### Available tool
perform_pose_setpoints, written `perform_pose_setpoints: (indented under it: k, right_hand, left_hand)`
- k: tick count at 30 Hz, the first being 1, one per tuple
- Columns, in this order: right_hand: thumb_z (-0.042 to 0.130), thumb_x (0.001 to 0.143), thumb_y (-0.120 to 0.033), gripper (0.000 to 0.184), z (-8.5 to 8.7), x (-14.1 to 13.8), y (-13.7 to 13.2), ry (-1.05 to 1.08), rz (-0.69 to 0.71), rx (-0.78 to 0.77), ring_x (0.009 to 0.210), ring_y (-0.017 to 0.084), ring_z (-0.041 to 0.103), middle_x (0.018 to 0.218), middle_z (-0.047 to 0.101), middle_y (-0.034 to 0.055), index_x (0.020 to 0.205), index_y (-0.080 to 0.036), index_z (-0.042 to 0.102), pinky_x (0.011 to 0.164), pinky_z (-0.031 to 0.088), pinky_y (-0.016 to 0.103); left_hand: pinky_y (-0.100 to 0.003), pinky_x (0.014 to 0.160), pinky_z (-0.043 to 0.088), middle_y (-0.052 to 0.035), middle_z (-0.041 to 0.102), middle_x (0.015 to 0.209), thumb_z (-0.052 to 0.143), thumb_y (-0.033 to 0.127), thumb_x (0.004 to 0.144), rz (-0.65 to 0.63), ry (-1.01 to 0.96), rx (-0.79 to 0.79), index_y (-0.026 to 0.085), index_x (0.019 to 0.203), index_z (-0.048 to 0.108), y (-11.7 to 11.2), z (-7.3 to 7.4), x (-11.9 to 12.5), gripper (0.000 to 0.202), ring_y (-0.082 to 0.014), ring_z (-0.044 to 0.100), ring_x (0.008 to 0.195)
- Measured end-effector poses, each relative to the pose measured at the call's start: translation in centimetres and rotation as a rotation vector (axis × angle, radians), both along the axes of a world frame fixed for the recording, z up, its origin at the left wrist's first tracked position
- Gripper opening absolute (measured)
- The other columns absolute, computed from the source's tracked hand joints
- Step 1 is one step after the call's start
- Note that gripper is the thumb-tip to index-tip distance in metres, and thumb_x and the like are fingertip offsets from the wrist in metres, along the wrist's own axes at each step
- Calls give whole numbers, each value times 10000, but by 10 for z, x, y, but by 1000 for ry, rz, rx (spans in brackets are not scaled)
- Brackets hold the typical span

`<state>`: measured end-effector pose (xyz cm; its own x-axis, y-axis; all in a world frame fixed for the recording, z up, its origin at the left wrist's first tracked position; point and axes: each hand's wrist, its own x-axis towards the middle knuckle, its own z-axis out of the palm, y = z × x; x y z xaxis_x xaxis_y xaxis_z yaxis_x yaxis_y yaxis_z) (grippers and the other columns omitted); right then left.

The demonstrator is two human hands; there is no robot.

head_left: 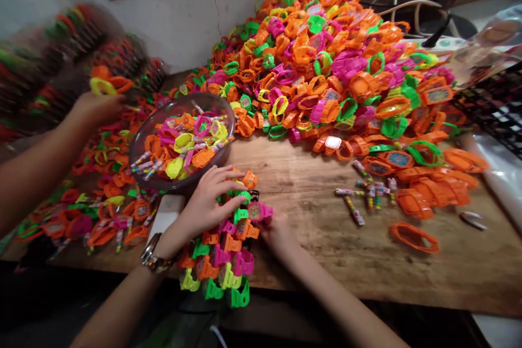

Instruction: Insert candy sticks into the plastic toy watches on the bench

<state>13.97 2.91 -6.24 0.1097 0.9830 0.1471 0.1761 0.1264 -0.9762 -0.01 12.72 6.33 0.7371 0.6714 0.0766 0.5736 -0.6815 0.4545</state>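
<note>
Rows of toy watches (222,255) in pink, orange, green and yellow hang at the table's front edge, some reaching past it. My left hand (212,196) lies over the top of these rows with its fingers stretched out, touching a green toy watch (243,197). A wristwatch and a bracelet (153,255) are on that wrist. On the right side of the rows, my right hand (279,234) has its fingers closed at the strap of a pink toy watch (260,211). The fingertips are partly blurred. A small black part (255,195) shows just above that watch.
A big heap of toy watches (318,65) fills the back. A clear bowl (138,119) of watches and candy-like tubes stands left, beside a white phone-like object (168,212). Another person's hand (98,106) holds watches at far left. Patterned tubes (371,193) lie right.
</note>
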Motion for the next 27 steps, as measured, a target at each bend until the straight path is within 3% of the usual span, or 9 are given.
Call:
perform_pose_setpoints:
  k: [3, 6, 9, 11, 14, 18, 22, 27]
  right_hand:
    - [519, 772, -155, 186, -4, -12, -1, -72, -24, -27, 718, 221, 639, 814, 692, 102, 829, -169, 695, 665, 518, 319]
    - [497, 760, -118, 213, -7, -20, 3, -110, -43, -54, 686, 210, 630, 816, 694, 109, 837, -149, 693, 636, 517, 307]
    - [529, 761, -118, 182, -1, -9, 6, -106, -34, -55, 699, 201, 646, 809, 705, 89, 842, -156, 688, 656, 538, 306]
    - [573, 764, -139, 237, 11, 9, 3, -66, -10, -36, 759, 188, 669, 917, 717, 79, 973, -172, 681, 698, 556, 305]
    - [567, 851, -205, 326, 37, 37, -9, 25, 43, 41, 901, 173, 680, 1122, 681, 89, 1172, -206, 628, 775, 568, 306]
    - [598, 884, -225, 230, 62, 49, -17, -34, 50, 176, 930, 180, 689, 1021, 731, 47, 1092, -252, 691, 822, 567, 316]
    - [601, 878, -198, 225, 70, 44, -3, -74, 80, 217, 899, 189, 707, 1006, 742, 39, 1064, -265, 709, 791, 575, 313]
    - [627, 855, -265, 206, 76, 47, 15, 28, 172, 54, 831, 189, 715, 955, 748, 49, 1044, -231, 702, 742, 579, 310]
  left_hand:
    - [-519, 1083, 333, -67, 687, 1151, 598, 337, 866, 30, -51, 43, 222, 928, 699, -3, -6, 0, 165, -253, 551, 1205]
    - [-487, 1060, 379, -69, 695, 1119, 576, 299, 886, 5, -64, 136, 207, 979, 688, -10, -4, -1, 172, -234, 580, 1153]
    - [-493, 1079, 359, -64, 696, 1101, 531, 272, 913, 0, 15, 308, 207, 1019, 677, -32, 4, -5, 192, -229, 583, 1120]
    - [-524, 1111, 305, -77, 665, 1188, 527, 296, 916, 19, 103, 369, 207, 1089, 652, -51, 7, -9, 232, -250, 550, 1171]
    - [-554, 1100, 306, -126, 557, 1358, 509, 372, 923, 31, 154, 320, 180, 1233, 553, -72, 3, -14, 368, -288, 459, 1289]
    - [-625, 1079, 283, -140, 512, 1404, 474, 396, 934, 71, 122, 225, 187, 1137, 554, -78, -5, -15, 302, -314, 370, 1363]
    - [-648, 1087, 240, -151, 454, 1450, 500, 398, 919, 95, 123, 175, 201, 1115, 559, -78, -6, -13, 284, -319, 315, 1399]
    - [-630, 1106, 217, -156, 403, 1485, 502, 387, 919, 90, 137, 156, 199, 1063, 564, -81, -3, -14, 246, -308, 251, 1432]
